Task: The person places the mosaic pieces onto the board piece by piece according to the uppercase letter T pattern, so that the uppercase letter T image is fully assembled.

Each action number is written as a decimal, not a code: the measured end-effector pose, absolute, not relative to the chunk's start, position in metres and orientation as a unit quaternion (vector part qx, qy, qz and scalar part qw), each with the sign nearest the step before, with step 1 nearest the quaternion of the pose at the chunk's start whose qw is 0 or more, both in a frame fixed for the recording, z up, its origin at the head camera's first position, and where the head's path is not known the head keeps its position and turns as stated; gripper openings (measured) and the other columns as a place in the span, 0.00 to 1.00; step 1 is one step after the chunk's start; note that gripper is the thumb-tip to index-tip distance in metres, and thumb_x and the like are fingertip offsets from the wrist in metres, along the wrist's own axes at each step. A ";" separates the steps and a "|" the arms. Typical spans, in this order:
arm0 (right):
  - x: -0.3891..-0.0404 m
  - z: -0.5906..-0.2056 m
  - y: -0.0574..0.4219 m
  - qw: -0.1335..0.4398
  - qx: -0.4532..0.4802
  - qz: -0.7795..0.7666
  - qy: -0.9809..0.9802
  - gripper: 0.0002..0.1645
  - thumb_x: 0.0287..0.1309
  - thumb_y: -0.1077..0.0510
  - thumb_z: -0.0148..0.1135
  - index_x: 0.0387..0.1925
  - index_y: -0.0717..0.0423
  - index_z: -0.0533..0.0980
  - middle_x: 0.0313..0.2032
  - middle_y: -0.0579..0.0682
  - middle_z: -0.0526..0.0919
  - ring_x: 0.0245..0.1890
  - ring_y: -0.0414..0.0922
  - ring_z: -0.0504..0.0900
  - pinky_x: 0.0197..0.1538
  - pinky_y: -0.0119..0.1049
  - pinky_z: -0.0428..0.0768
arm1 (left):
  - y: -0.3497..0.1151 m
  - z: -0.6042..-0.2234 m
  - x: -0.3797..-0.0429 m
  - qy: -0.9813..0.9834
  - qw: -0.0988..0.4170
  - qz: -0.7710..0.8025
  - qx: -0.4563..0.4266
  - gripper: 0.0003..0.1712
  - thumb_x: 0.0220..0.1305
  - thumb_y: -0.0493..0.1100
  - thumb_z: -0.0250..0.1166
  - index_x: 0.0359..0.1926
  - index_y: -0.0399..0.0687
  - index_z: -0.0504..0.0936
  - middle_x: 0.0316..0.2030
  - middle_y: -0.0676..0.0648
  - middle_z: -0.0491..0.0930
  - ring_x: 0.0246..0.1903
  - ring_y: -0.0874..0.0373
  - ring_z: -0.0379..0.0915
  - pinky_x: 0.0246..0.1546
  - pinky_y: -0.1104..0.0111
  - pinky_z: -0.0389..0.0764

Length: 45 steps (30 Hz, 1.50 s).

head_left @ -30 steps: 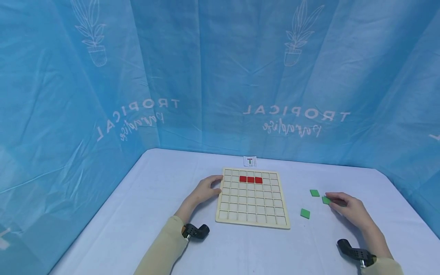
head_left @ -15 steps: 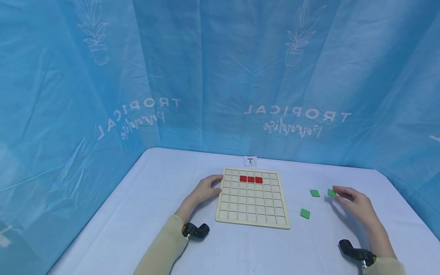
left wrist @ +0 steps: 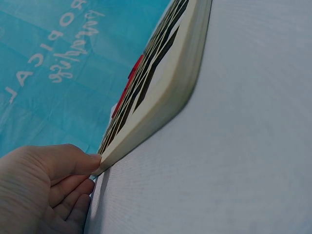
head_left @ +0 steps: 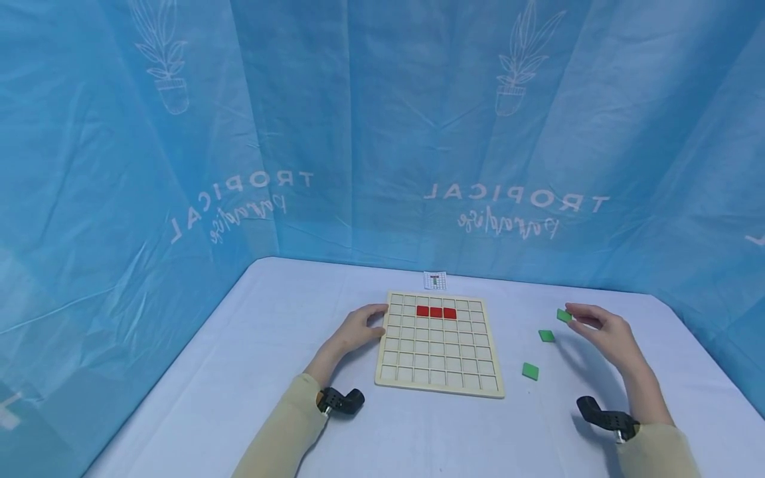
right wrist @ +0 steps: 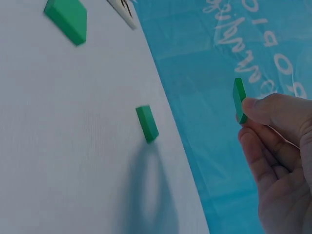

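A pale wooden grid board lies on the table. Three red square tiles sit side by side in one of its far rows. At the board's left edge rests my left hand, thumb and index finger apart; the left wrist view shows the thumb against the rim. My right hand pinches a green square tile between thumb and fingers, raised over the table. Two more green tiles lie on the cloth: one just below the held one, another nearer the front.
A small printed card with a grid pattern in red and green lies behind the board. White cloth covers the table. Blue printed curtains hang at the back and sides.
My right hand has lifted one green tile off the cloth, then carried it farther back and slightly left. The left hand and board have stayed in place.
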State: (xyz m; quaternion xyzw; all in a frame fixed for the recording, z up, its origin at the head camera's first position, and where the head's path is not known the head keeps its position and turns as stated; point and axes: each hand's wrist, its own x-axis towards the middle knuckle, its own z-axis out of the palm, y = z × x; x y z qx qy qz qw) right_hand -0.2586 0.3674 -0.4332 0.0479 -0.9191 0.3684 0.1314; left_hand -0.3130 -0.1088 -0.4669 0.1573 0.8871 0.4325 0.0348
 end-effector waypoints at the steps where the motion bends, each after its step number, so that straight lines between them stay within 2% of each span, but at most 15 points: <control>1: -0.266 -0.440 0.371 0.134 0.054 0.372 -0.917 0.29 0.62 0.46 0.60 0.59 0.58 0.72 0.54 0.60 0.76 0.52 0.52 0.74 0.46 0.29 0.80 | -0.109 -0.467 -0.313 0.887 0.035 0.433 0.157 0.30 0.60 0.35 0.63 0.64 0.42 0.69 0.63 0.42 0.67 0.65 0.48 0.59 0.65 0.57 0.62; 3: -0.282 -0.458 0.378 0.144 0.059 0.367 -0.917 0.30 0.60 0.41 0.59 0.59 0.51 0.73 0.53 0.53 0.78 0.51 0.45 0.76 0.44 0.22 0.78 | -0.109 -0.468 -0.313 0.887 0.036 0.434 0.155 0.30 0.60 0.35 0.63 0.64 0.42 0.69 0.63 0.42 0.67 0.65 0.48 0.59 0.65 0.57 0.62; 6: -0.309 -0.487 0.389 0.160 0.063 0.364 -0.916 0.34 0.54 0.29 0.55 0.58 0.40 0.74 0.51 0.44 0.79 0.49 0.38 0.76 0.44 0.21 0.78 | -0.110 -0.469 -0.313 0.887 0.037 0.433 0.153 0.30 0.60 0.35 0.63 0.64 0.42 0.69 0.63 0.43 0.67 0.65 0.48 0.59 0.65 0.57 0.62; 8: -0.322 -0.497 0.390 0.161 0.066 0.359 -0.917 0.40 0.48 0.21 0.50 0.57 0.36 0.74 0.51 0.40 0.78 0.50 0.38 0.76 0.48 0.30 0.80 | -0.111 -0.470 -0.313 0.888 0.038 0.433 0.152 0.30 0.60 0.36 0.63 0.64 0.42 0.69 0.63 0.43 0.67 0.65 0.48 0.58 0.65 0.57 0.61; 9: -0.327 -0.500 0.388 0.158 0.066 0.364 -0.916 0.39 0.47 0.21 0.51 0.57 0.35 0.74 0.51 0.40 0.78 0.50 0.38 0.75 0.49 0.31 0.79 | -0.111 -0.470 -0.313 0.888 0.037 0.433 0.153 0.30 0.60 0.35 0.63 0.64 0.42 0.69 0.63 0.43 0.67 0.65 0.48 0.58 0.65 0.57 0.61; 10: -0.330 -0.502 0.385 0.156 0.068 0.371 -0.913 0.41 0.46 0.20 0.49 0.57 0.34 0.73 0.51 0.39 0.78 0.50 0.38 0.75 0.50 0.36 0.80 | -0.111 -0.470 -0.313 0.888 0.037 0.432 0.151 0.31 0.59 0.35 0.63 0.64 0.42 0.69 0.63 0.43 0.67 0.65 0.49 0.58 0.65 0.57 0.61; 13: -0.338 -0.502 0.371 0.150 0.067 0.385 -0.908 0.42 0.43 0.18 0.49 0.56 0.34 0.74 0.51 0.37 0.77 0.51 0.39 0.75 0.52 0.44 0.80 | -0.111 -0.470 -0.313 0.889 0.037 0.431 0.148 0.31 0.59 0.35 0.63 0.64 0.42 0.69 0.63 0.43 0.67 0.65 0.49 0.58 0.66 0.58 0.61; 16: -0.343 -0.501 0.353 0.144 0.065 0.403 -0.902 0.39 0.45 0.22 0.54 0.55 0.35 0.74 0.51 0.38 0.77 0.51 0.41 0.76 0.51 0.49 0.79 | -0.112 -0.469 -0.313 0.891 0.038 0.429 0.147 0.31 0.59 0.36 0.63 0.64 0.43 0.69 0.63 0.43 0.67 0.65 0.49 0.58 0.65 0.58 0.61; 20: -0.348 -0.501 0.330 0.136 0.074 0.417 -0.896 0.33 0.49 0.30 0.61 0.55 0.37 0.75 0.50 0.41 0.78 0.51 0.43 0.77 0.50 0.48 0.80 | -0.112 -0.469 -0.312 0.889 0.040 0.431 0.150 0.30 0.60 0.35 0.63 0.64 0.42 0.69 0.63 0.43 0.67 0.65 0.48 0.58 0.65 0.57 0.61; 26: -0.345 -0.489 0.290 0.125 0.114 0.466 -0.868 0.40 0.45 0.23 0.57 0.53 0.41 0.77 0.49 0.45 0.80 0.50 0.47 0.78 0.50 0.51 0.79 | -0.111 -0.470 -0.312 0.888 0.041 0.431 0.152 0.30 0.60 0.36 0.63 0.64 0.43 0.69 0.64 0.43 0.67 0.65 0.48 0.58 0.65 0.57 0.61; 29: -0.335 -0.475 0.269 0.116 0.131 0.467 -0.867 0.36 0.50 0.28 0.60 0.54 0.44 0.77 0.49 0.45 0.80 0.50 0.46 0.78 0.51 0.50 0.79 | -0.111 -0.470 -0.313 0.887 0.041 0.433 0.153 0.31 0.60 0.36 0.63 0.64 0.43 0.69 0.64 0.43 0.67 0.65 0.49 0.58 0.65 0.57 0.61; 32: -0.322 -0.458 0.250 0.094 0.150 0.476 -0.861 0.28 0.57 0.42 0.63 0.56 0.51 0.76 0.51 0.50 0.80 0.51 0.49 0.77 0.52 0.49 0.78 | -0.111 -0.469 -0.313 0.888 0.042 0.433 0.153 0.31 0.60 0.36 0.63 0.65 0.43 0.69 0.64 0.44 0.67 0.65 0.49 0.58 0.65 0.58 0.61; 36: -0.312 -0.439 0.230 0.058 0.152 0.494 -0.854 0.23 0.60 0.54 0.63 0.56 0.55 0.75 0.52 0.55 0.78 0.53 0.52 0.76 0.53 0.48 0.78 | -0.111 -0.467 -0.314 0.890 0.039 0.428 0.152 0.31 0.60 0.36 0.63 0.64 0.44 0.69 0.63 0.44 0.67 0.65 0.49 0.58 0.65 0.58 0.62; 39: -0.312 -0.435 0.220 0.040 0.138 0.497 -0.856 0.21 0.60 0.57 0.63 0.55 0.55 0.76 0.52 0.54 0.79 0.54 0.52 0.76 0.55 0.47 0.77 | -0.110 -0.466 -0.314 0.891 0.039 0.427 0.150 0.31 0.60 0.36 0.63 0.64 0.44 0.69 0.64 0.44 0.67 0.65 0.49 0.58 0.65 0.58 0.61; 45: -0.314 -0.435 0.207 0.025 0.150 0.499 -0.853 0.22 0.59 0.62 0.63 0.55 0.63 0.74 0.52 0.59 0.78 0.54 0.55 0.76 0.56 0.46 0.77 | -0.108 -0.466 -0.314 0.891 0.043 0.428 0.145 0.31 0.60 0.36 0.63 0.65 0.44 0.69 0.64 0.44 0.67 0.65 0.50 0.58 0.66 0.58 0.61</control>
